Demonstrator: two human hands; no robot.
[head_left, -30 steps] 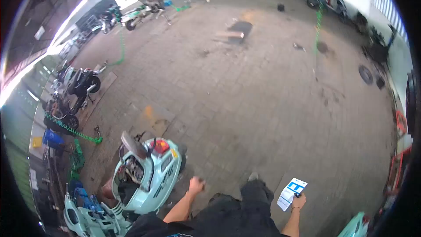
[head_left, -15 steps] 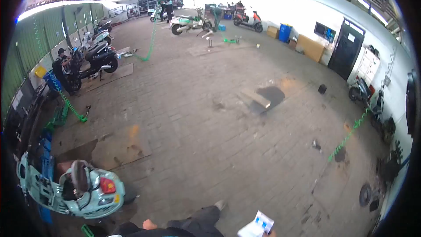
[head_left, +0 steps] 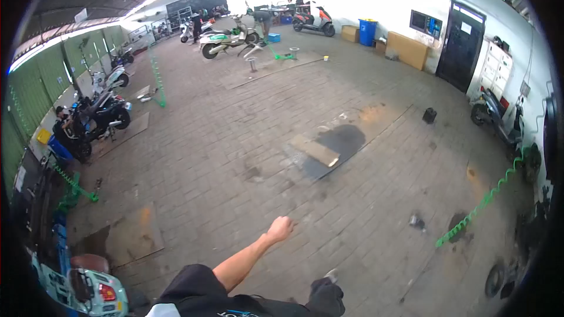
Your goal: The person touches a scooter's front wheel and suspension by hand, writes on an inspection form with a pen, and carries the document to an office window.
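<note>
My left hand [head_left: 281, 228] is stretched out in front of my body, low in the middle of the view, over the brick floor [head_left: 235, 191]. Its fingers are curled in, and no object shows in them. It touches nothing; a flat board [head_left: 315, 149] with a dark patch beside it lies on the floor farther ahead. My right hand is out of view. A shoe [head_left: 332, 276] of mine shows below, under a dark trouser leg.
A pale green scooter [head_left: 97, 290] stands at lower left. A green coiled hose [head_left: 484, 202] hangs at right, near a tyre [head_left: 494, 280]. A small black object [head_left: 429, 115] sits on the floor. A person [head_left: 63, 126] is by a black scooter [head_left: 106, 118] at left; others are farther back.
My left hand has swung forward and up from beside my body. My right hand, with the white-and-blue paper, has dropped out of view. The view has advanced across the floor.
</note>
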